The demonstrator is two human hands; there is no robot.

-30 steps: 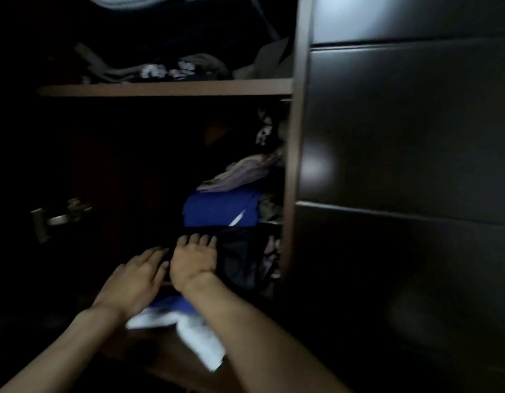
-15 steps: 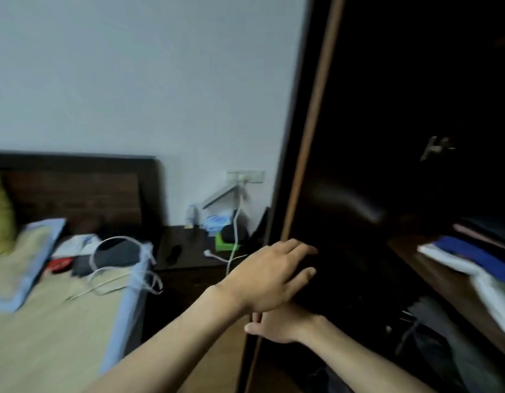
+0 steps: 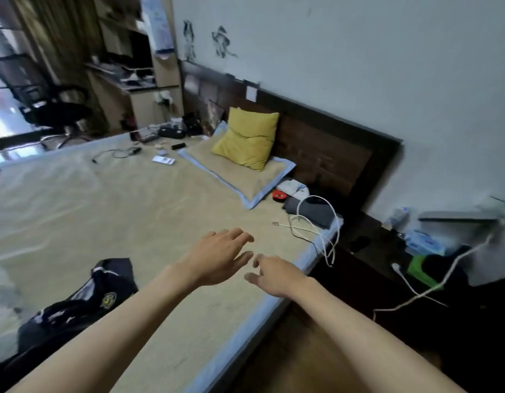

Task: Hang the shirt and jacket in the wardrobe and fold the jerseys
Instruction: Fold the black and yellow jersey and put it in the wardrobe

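Two bare arms reach out over a bed [image 3: 104,211], the left hand [image 3: 217,259] and right hand [image 3: 274,275] both empty with relaxed fingers, nearly touching, while a dark jersey [image 3: 84,304] lies crumpled on the mat down-left of the left hand.

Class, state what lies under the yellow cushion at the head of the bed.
The yellow cushion sits on a flat woven pillow with blue border, leaning against the dark wooden headboard. The covered pillow part is hidden.
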